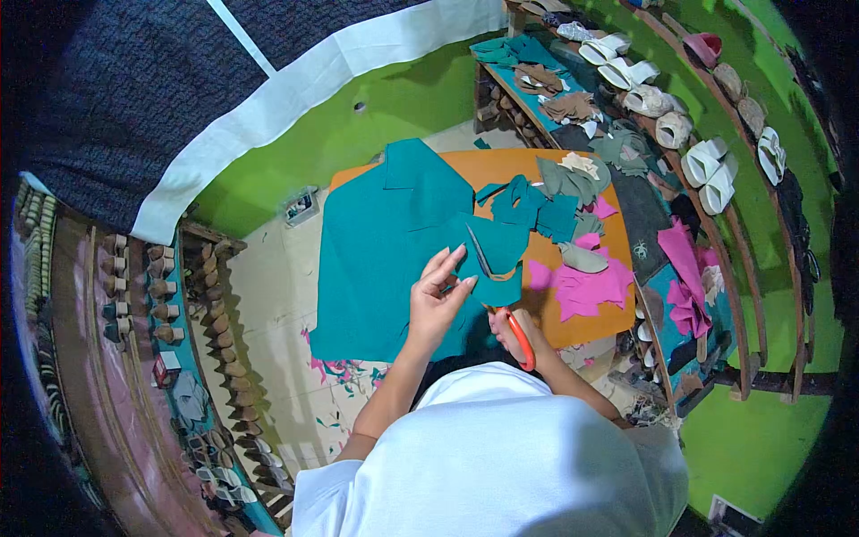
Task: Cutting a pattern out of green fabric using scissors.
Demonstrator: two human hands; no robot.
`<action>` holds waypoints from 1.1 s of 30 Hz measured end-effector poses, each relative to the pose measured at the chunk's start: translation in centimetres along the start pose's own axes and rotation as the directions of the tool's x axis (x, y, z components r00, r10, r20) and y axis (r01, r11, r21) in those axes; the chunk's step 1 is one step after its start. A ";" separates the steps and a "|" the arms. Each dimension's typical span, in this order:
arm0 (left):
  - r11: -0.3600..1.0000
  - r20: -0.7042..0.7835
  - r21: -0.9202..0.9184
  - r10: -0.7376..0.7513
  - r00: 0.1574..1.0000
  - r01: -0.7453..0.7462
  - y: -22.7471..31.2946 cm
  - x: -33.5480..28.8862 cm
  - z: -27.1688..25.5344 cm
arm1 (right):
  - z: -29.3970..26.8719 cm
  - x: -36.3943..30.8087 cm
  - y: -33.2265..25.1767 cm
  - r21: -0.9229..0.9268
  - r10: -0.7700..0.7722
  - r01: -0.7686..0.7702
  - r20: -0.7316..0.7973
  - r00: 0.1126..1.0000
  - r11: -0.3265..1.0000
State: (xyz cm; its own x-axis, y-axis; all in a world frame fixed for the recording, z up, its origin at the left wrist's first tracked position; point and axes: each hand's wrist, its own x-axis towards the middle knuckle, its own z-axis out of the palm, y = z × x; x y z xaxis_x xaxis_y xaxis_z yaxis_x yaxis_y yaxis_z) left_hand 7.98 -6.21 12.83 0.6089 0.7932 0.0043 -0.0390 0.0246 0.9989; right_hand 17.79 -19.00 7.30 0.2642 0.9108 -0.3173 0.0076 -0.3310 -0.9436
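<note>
In my right hand [516, 338] are scissors [522, 342] with red-orange handles, their blades parted over a teal fabric piece [501, 240]. A pale curved edge shows by the blades. My left hand [437, 300] is at this piece's left edge, thumb and fingertips on the fabric. Beneath it, a large teal fabric sheet [376, 242] covers much of the orange-brown table [573, 333] and hangs past its left side. Smaller teal cut pieces [528, 206] lie to the right of the sheet.
Pink scraps [595, 285] and grey-green scraps [573, 179] lie on the table's right side. At the right, racks hold white slippers [711, 170]. On the left, shelves carry rows of shoe-shaped forms [215, 309]. Offcuts [344, 376] litter the floor, and a clear box [301, 207] stands beyond.
</note>
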 end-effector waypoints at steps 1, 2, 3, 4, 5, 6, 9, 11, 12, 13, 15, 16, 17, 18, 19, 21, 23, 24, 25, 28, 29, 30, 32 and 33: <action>1.000 0.000 0.000 0.000 1.000 0.000 0.0 0.0 0.0 | 0.0 0.1 0.4 0.000 0.000 0.000 0.000 1.000 1.000; 0.999 -0.004 -0.053 0.014 1.000 -0.014 -0.1 0.0 0.0 | 0.0 0.2 0.7 0.019 -0.017 0.017 -0.007 1.000 1.000; 0.994 -0.008 -0.104 0.028 1.000 -0.029 -0.2 0.1 -0.1 | 0.0 0.3 1.0 0.038 -0.033 0.034 -0.014 0.999 0.999; 0.997 -0.006 -0.072 0.032 0.999 -0.032 -0.1 0.1 -0.2 | 0.0 0.4 1.2 0.038 -0.033 0.034 -0.014 0.999 0.999; 0.997 -0.006 -0.071 0.032 0.999 -0.032 -0.1 0.1 -0.2 | 0.0 0.4 1.4 0.025 -0.021 0.021 -0.012 1.000 0.999; 0.998 0.003 -0.046 0.039 0.999 -0.039 0.0 0.1 -0.2 | 0.0 0.4 1.4 0.012 -0.009 0.009 -0.009 1.000 1.000; 0.999 0.034 0.000 0.053 0.998 -0.053 0.2 0.2 -0.4 | -0.1 0.5 1.3 0.042 0.019 -0.020 0.027 0.999 0.999; 0.998 0.054 0.020 0.060 0.997 -0.061 0.3 0.2 -0.6 | -0.2 0.4 0.8 0.048 -0.006 0.005 0.033 0.999 0.999; 0.998 0.061 0.024 0.053 0.997 -0.055 0.4 0.3 -0.6 | -0.2 0.3 0.6 0.055 -0.033 0.031 0.035 0.999 0.998; 0.998 0.068 0.029 0.047 0.997 -0.049 0.4 0.3 -0.6 | -0.2 0.3 0.6 0.054 -0.033 0.031 0.035 0.999 0.998; 0.999 0.075 0.025 0.043 0.996 -0.045 0.4 0.3 -0.6 | 0.0 0.2 0.5 0.074 -0.006 0.004 0.019 1.000 0.997; 0.999 0.082 0.022 0.039 0.996 -0.041 0.4 0.3 -0.6 | 0.0 0.2 0.5 0.074 -0.006 0.005 0.018 1.000 0.997; 0.999 0.082 0.022 0.039 0.996 -0.041 0.4 0.3 -0.6 | 0.0 0.1 0.6 0.090 -0.007 0.005 0.018 1.000 0.996; 0.999 0.079 0.013 0.039 0.996 -0.040 0.3 0.3 -0.5 | 0.0 0.1 0.6 0.106 -0.007 0.006 0.017 1.000 0.994; 0.999 0.075 0.004 0.038 0.996 -0.039 0.3 0.3 -0.5 | -0.1 0.1 0.6 0.106 -0.007 0.005 0.017 1.000 0.994; 0.999 0.081 0.012 0.039 0.996 -0.040 0.3 0.3 -0.6 | -0.1 0.1 0.6 0.079 -0.036 0.035 0.004 0.999 0.996; 0.999 0.087 0.020 0.040 0.995 -0.042 0.2 0.3 -0.7 | -0.1 0.0 0.0 0.066 -0.035 0.035 -0.005 0.999 0.997; 0.998 0.092 0.027 0.055 0.994 -0.057 0.2 0.4 -0.8 | -0.1 0.0 -0.3 0.054 -0.035 0.036 -0.014 0.999 0.998; 0.997 0.097 0.034 0.069 0.993 -0.073 0.2 0.4 -0.8 | -0.1 -0.1 -0.4 0.054 -0.035 0.036 -0.014 0.999 0.998; 0.996 0.106 0.028 0.079 0.991 -0.082 0.3 0.6 -0.9 | -0.1 -0.1 -0.5 0.057 -0.038 0.040 -0.032 0.999 0.998; 0.996 0.105 0.027 0.079 0.991 -0.082 0.3 0.7 -1.0 | -0.1 -0.1 -0.4 0.054 -0.050 0.051 -0.021 0.999 0.997; 0.997 0.110 0.021 0.075 0.991 -0.078 0.4 0.7 -1.1 | -0.2 0.0 -0.7 0.050 -0.061 0.061 -0.011 0.998 0.997; 0.997 0.115 0.015 0.071 0.991 -0.073 0.4 0.8 -1.4 | -0.1 -0.1 -1.8 0.081 -0.090 0.091 -0.016 0.996 0.993; 1.000 0.143 0.012 0.024 0.989 -0.026 0.6 0.8 -1.6 | -0.1 -0.2 -2.3 0.112 -0.118 0.120 -0.022 0.993 0.986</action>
State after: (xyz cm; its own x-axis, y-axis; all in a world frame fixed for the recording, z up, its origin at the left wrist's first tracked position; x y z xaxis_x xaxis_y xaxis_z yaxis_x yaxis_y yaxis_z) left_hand 7.21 -4.61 13.38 0.7148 0.6984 0.0343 -0.0448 -0.0032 0.9990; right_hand 17.80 -18.44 9.55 0.2826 0.9379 -0.2011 -0.0690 -0.1893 -0.9795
